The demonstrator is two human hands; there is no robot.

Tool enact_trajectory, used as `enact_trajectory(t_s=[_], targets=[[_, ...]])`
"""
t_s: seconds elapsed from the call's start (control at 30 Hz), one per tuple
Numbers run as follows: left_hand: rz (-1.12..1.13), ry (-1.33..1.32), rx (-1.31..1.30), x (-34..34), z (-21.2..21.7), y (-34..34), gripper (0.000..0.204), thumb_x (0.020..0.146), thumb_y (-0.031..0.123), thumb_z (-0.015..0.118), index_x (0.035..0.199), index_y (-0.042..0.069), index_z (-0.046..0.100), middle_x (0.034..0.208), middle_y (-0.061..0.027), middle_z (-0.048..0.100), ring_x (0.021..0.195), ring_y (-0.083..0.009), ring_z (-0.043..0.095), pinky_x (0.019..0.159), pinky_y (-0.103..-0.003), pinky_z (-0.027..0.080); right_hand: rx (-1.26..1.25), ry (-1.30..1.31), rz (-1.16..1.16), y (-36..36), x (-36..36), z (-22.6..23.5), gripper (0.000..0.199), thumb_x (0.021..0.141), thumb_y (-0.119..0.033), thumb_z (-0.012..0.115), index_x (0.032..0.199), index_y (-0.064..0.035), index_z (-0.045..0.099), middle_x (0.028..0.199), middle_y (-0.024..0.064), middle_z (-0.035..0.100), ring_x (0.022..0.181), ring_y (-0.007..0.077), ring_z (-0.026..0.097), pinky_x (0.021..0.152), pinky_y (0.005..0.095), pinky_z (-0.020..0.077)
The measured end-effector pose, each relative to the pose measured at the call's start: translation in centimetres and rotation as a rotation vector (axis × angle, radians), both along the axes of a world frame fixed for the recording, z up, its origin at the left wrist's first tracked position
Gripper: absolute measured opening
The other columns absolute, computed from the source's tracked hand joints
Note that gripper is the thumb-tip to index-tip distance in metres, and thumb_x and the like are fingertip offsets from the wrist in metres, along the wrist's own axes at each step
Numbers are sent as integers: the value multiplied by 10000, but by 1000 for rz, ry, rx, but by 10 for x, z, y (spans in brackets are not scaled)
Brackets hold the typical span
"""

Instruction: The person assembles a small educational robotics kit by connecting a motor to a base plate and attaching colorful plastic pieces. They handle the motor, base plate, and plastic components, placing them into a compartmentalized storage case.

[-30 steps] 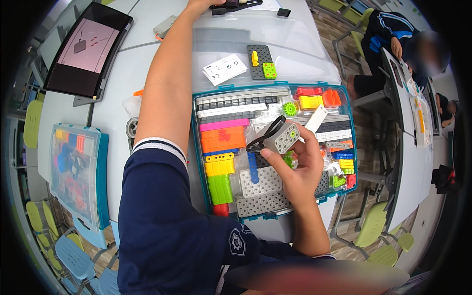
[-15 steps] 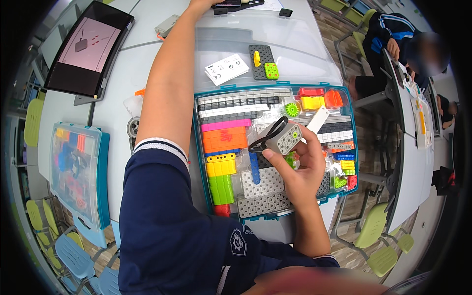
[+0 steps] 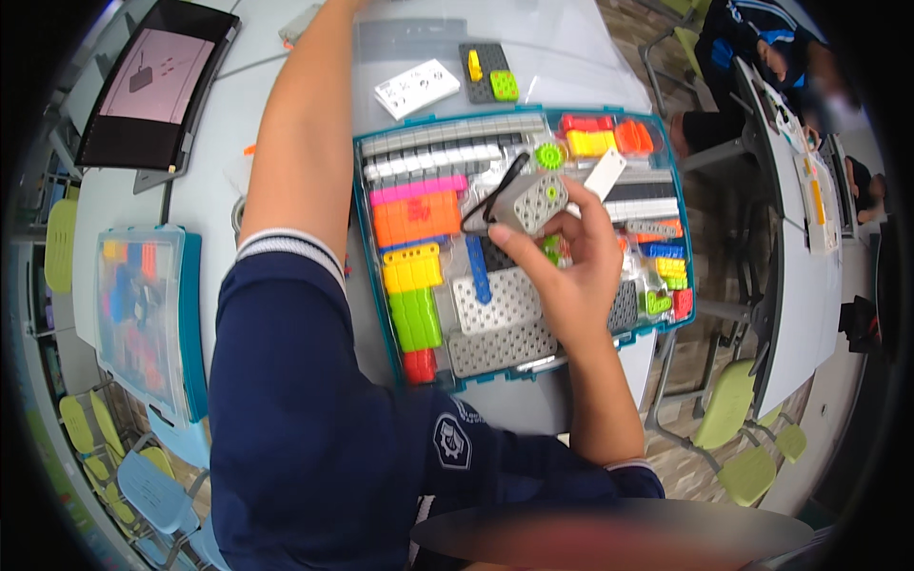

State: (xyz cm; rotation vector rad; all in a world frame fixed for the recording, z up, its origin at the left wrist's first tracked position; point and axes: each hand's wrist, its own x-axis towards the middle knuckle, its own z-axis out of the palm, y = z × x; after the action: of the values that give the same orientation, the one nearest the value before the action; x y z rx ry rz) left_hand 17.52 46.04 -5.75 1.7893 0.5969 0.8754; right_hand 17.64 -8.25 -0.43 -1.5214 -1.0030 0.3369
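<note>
My right hand (image 3: 583, 276) is closed around a grey plastic motor block (image 3: 539, 200) with round holes and a green centre. A looped black cable (image 3: 495, 195) hangs from the block's left side. Hand and block are over an open teal parts case (image 3: 688, 252). In the case lie orange blocks (image 3: 416, 220), green blocks (image 3: 414, 319), a blue strip (image 3: 478, 271), a light grey perforated plate (image 3: 495, 303) and a green gear (image 3: 549, 156). My left forearm (image 3: 303, 133) reaches across the table to the upper edge, with its hand out of the picture.
Beyond the case lie a white leaflet (image 3: 417, 88) and a dark grey plate (image 3: 487, 72) with yellow and green pieces. A closed parts case (image 3: 143, 314) and a screen (image 3: 157, 86) are at left. Another person (image 3: 752, 57) sits at a table on the right.
The whole view has shifted, so the case appears higher and my left hand has left the top of the picture. My right hand still holds the motor block, turned slightly, with its cable swung more upright.
</note>
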Motion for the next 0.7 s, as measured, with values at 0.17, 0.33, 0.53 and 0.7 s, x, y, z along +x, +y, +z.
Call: enact_trajectory(t_s=[0.17, 0.33, 0.53, 0.7], targets=[[-31, -1, -60, 2, -11, 21, 446, 769, -19, 772, 1194, -54, 642, 1063, -127, 727, 955, -206, 689, 896, -330, 542, 20, 6, 22, 3, 1, 0, 603, 701, -119, 890, 1204, 20, 587, 715, 69, 652, 654, 138, 647, 666, 270, 502], [60, 89, 63, 4, -15, 31, 394, 781, -16, 766, 1161, -46, 662, 1040, -97, 729, 942, -187, 680, 890, -319, 535, 57, 25, 30, 3, 0, -1, 589, 702, -108, 884, 1192, 38, 590, 879, 112, 650, 648, 134, 662, 606, 258, 518], [114, 62, 20, 6, -11, 30, 325, 837, 105, 771, 1094, -69, 674, 1020, -125, 718, 899, -199, 675, 826, -337, 547, 44, 16, 30, 3, 0, 0, 589, 697, -111, 884, 1188, 39, 595, 933, 125, 648, 649, 146, 667, 611, 274, 529], [89, -40, -136, 4, -5, 20, 407, 928, 308, 717, 1099, -59, 673, 1025, -133, 713, 913, -212, 675, 833, -342, 543, 28, 18, 25, 3, 0, 1, 593, 694, -112, 885, 1189, 40, 597, 907, 122, 653, 645, 144, 663, 614, 274, 529]])
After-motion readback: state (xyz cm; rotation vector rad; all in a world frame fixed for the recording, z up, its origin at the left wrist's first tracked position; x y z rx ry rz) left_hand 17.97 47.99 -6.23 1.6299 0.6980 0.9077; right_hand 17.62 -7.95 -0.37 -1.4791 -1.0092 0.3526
